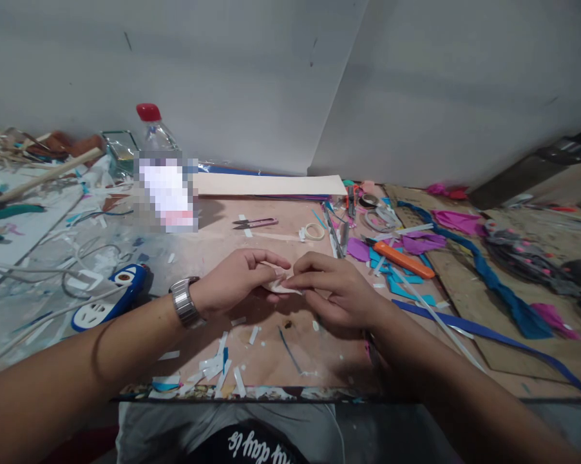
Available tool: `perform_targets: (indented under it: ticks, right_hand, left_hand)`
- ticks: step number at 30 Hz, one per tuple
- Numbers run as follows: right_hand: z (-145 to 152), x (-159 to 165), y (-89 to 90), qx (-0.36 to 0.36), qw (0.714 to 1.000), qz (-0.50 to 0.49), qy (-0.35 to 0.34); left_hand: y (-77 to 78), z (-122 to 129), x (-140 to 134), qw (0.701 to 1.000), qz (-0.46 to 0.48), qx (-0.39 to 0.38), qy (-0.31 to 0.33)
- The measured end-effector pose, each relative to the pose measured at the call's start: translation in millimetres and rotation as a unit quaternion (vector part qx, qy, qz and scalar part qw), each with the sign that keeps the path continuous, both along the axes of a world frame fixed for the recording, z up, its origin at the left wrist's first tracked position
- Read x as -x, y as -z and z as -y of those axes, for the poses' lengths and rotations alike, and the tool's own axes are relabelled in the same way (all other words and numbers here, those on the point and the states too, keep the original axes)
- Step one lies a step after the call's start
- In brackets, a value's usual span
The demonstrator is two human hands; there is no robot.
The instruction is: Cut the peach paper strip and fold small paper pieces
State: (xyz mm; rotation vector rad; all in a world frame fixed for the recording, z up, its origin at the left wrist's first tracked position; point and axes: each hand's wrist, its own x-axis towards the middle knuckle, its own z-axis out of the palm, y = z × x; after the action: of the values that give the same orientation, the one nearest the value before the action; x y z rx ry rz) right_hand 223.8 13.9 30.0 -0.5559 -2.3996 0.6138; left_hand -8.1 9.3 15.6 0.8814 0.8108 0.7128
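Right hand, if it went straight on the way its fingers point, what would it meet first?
Probably the white piece that the right hand touches, then the left hand just beyond it; depth there is hard to judge.

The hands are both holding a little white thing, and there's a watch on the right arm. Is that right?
Not quite: the head view shows the watch on the left arm, not the right. The left hand and right hand do both hold the white thing.
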Motion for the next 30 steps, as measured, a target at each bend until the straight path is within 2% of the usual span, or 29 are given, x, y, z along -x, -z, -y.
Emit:
perform_targets:
  ticks: [3,20,25,30]
  right_hand:
    - [-0.3,0.6,-2.4,0.018,1.000,-0.001,-0.020]
    - [-1.2,1.5,-3.9,0.051,0.998,-0.028,-0.028]
    - [-0.9,2.3,-4.4,0.080,0.994,-0.048,-0.056]
    - [-0.9,2.4,-4.2,0.114,0.989,-0.050,-0.083]
  left_hand:
    - [0.3,0.0,0.7,1.000,0.004,0.005,0.009]
    - [-5.1,2.3,0.3,0.998,0.045,0.030,0.034]
    - [-11.9,2.2,2.2,0.995,0.039,0.058,0.073]
    - [-10.8,2.2,3.5,0.990,0.037,0.061,0.119]
